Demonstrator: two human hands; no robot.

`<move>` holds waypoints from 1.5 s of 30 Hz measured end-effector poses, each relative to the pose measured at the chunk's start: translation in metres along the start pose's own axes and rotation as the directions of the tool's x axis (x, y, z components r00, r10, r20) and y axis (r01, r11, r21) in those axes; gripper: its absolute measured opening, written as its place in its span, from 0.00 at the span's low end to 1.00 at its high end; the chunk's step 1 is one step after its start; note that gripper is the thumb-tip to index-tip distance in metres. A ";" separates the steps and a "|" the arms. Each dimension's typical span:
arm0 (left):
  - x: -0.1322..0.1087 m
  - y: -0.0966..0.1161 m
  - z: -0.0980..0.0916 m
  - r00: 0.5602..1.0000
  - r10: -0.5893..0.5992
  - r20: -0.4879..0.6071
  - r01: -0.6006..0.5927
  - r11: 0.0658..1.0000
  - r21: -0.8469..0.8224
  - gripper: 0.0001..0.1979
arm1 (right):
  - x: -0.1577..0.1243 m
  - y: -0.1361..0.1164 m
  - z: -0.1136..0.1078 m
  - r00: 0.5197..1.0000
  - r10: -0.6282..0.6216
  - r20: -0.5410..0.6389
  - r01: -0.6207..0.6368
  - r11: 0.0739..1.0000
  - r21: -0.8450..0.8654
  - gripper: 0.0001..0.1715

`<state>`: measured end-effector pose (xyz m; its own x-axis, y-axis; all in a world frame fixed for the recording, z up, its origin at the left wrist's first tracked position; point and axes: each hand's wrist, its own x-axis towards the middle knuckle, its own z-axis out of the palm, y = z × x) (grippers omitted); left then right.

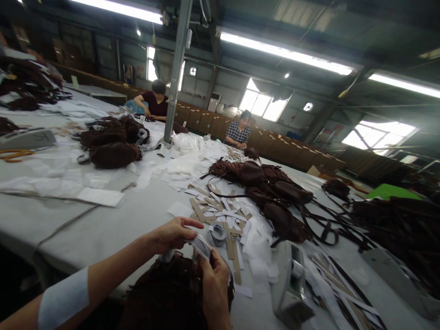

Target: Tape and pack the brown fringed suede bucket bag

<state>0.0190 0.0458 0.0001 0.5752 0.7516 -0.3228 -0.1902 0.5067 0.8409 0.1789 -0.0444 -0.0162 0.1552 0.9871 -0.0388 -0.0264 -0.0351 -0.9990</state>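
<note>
My left hand (173, 234) and my right hand (215, 282) are both closed in a pinch on a small white strip of paper or tape (201, 245), held over a dark brown fringed bag (168, 293) at the near edge of the table. The bag lies under my right wrist. A roll of tape (217, 233) sits just beyond my fingers. A white cuff covers my left forearm.
The long white table (113, 224) carries scattered card and paper strips (223, 215), piles of brown bags (271, 192) with straps, more bags (112, 140) on the left and a metal tool (292, 284) at right. Two people work at the far end beside a steel post (175, 73).
</note>
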 end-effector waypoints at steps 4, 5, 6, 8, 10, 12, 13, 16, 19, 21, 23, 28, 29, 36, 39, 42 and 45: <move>0.007 -0.006 -0.008 0.999 -0.032 -0.018 0.030 0.997 -0.073 0.24 | 0.004 0.007 0.003 0.999 0.008 -0.042 -0.004 0.995 0.096 0.22; 0.008 -0.007 -0.009 0.999 -0.043 -0.005 0.043 0.995 -0.093 0.23 | 0.005 0.009 0.005 0.998 0.023 -0.058 -0.016 0.992 0.129 0.23; 0.009 -0.009 -0.009 0.999 -0.047 0.010 0.048 0.992 -0.115 0.22 | 0.005 0.011 0.007 0.996 0.039 -0.074 -0.026 0.986 0.164 0.24; 0.010 -0.012 -0.006 0.999 -0.033 0.036 0.039 0.985 -0.167 0.20 | 0.005 0.013 0.012 0.992 0.067 -0.109 -0.038 0.967 0.253 0.24; 0.011 -0.015 0.000 0.999 0.000 0.045 0.010 0.975 -0.222 0.19 | 0.005 0.013 0.018 0.987 0.096 -0.126 -0.046 0.935 0.352 0.24; 0.012 -0.019 0.008 0.999 0.036 0.026 -0.028 0.964 -0.265 0.20 | 0.004 0.011 0.023 0.984 0.128 -0.124 -0.060 0.893 0.447 0.22; 0.012 -0.022 0.013 0.998 0.054 0.008 -0.050 0.961 -0.271 0.20 | 0.004 0.009 0.025 0.982 0.144 -0.120 -0.067 0.868 0.491 0.22; 0.015 -0.032 0.023 0.988 0.139 -0.063 -0.148 0.974 -0.171 0.22 | 0.006 0.004 0.026 0.977 0.184 -0.111 -0.081 0.794 0.603 0.19; 0.015 -0.038 0.026 0.974 0.220 -0.056 -0.219 0.975 0.030 0.22 | 0.008 -0.001 0.023 0.968 0.212 -0.132 -0.076 0.755 0.651 0.15; 0.013 -0.037 0.024 0.972 0.230 -0.043 -0.226 0.971 0.071 0.23 | 0.008 -0.002 0.020 0.967 0.212 -0.142 -0.078 0.776 0.626 0.16; 0.010 -0.031 0.021 0.978 0.205 -0.034 -0.203 0.978 0.040 0.23 | 0.009 -0.001 0.017 0.970 0.196 -0.144 -0.083 0.824 0.561 0.19; 0.001 -0.018 0.019 0.992 0.124 0.012 -0.125 0.992 0.009 0.20 | 0.006 0.003 0.018 0.969 0.182 -0.165 -0.075 0.859 0.506 0.21; 0.000 -0.019 0.019 0.991 0.132 0.014 -0.133 0.991 0.036 0.21 | 0.006 0.004 0.018 0.967 0.192 -0.165 -0.082 0.855 0.512 0.21; -0.001 -0.036 0.021 0.972 0.204 0.116 -0.226 0.947 0.230 0.27 | 0.012 0.014 0.012 0.963 0.206 -0.172 -0.077 0.825 0.559 0.23; -0.003 -0.038 0.024 0.928 0.362 0.083 -0.361 0.827 0.431 0.19 | 0.014 0.021 0.008 0.969 0.222 -0.107 -0.130 0.829 0.544 0.21; -0.005 -0.038 0.026 0.860 0.508 0.045 -0.435 0.683 0.587 0.12 | 0.008 0.023 0.009 0.969 0.246 -0.037 -0.193 0.837 0.511 0.23; -0.003 -0.035 0.023 0.866 0.500 -0.010 -0.411 0.723 0.556 0.14 | 0.001 0.020 0.008 0.975 0.217 0.039 -0.213 0.885 0.414 0.28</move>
<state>0.0425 0.0160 -0.0184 0.3950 0.9084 0.1369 0.0682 -0.1776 0.9817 0.1709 -0.0434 -0.0364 0.1073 0.9613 -0.2537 -0.4649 -0.1770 -0.8675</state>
